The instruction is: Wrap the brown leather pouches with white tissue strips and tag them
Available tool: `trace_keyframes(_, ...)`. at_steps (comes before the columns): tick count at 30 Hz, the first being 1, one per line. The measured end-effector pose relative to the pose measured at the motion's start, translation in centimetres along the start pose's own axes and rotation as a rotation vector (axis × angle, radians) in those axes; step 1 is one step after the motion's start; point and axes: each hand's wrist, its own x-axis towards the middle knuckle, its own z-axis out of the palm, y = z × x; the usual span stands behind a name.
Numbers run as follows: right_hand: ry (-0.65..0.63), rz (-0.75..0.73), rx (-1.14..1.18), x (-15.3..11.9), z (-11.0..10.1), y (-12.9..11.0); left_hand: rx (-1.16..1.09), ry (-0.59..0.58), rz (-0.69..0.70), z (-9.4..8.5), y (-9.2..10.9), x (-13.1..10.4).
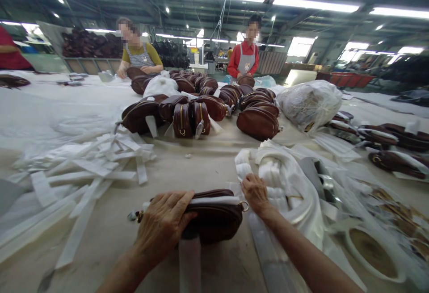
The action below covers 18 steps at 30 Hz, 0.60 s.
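A dark brown leather bag [214, 217] lies on its side near the front of the table, with my left hand [167, 217] closed around its left end. Along its top zipper runs a white strip [214, 200], and a metal ring [244, 206] sticks out at the right end. Another white strip [189, 261] hangs below the bag. To the right, my right hand [256, 192] has its fingers curled at the edge of a bundle of white plastic bags [284, 172]; a translucent piece shows by the fingertips, but the grip itself is hidden.
Loose white strips [97, 168] are heaped at left. Several brown bags [256, 121] stand across the middle, beside a stuffed plastic sack [310, 103]. A tape roll [373, 250] and flat brown bags [398, 163] lie at right. Two co-workers [142, 56] stand across the table handling bags.
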Motion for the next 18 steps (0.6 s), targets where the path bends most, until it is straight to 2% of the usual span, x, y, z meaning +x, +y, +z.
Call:
trace_keyframes(4,-0.015,-0.006,0.025,1.1,0.0,0.3,-0.012,0.001,-0.012,-0.2,-0.1,0.0)
trace_keyframes(9,0.021,-0.025,0.141,2.0,-1.0,0.5,-0.055,-0.002,-0.044,-0.5,-1.1,0.0)
trace_keyframes(15,0.015,-0.103,0.407,0.4,-0.9,-2.9,-0.162,-0.063,-0.079,-0.4,-1.6,-0.3)
trace_keyframes(18,-0.010,-0.095,0.559,-0.4,-0.2,-4.2,-0.304,-0.181,-0.209,-0.7,-2.4,0.1)
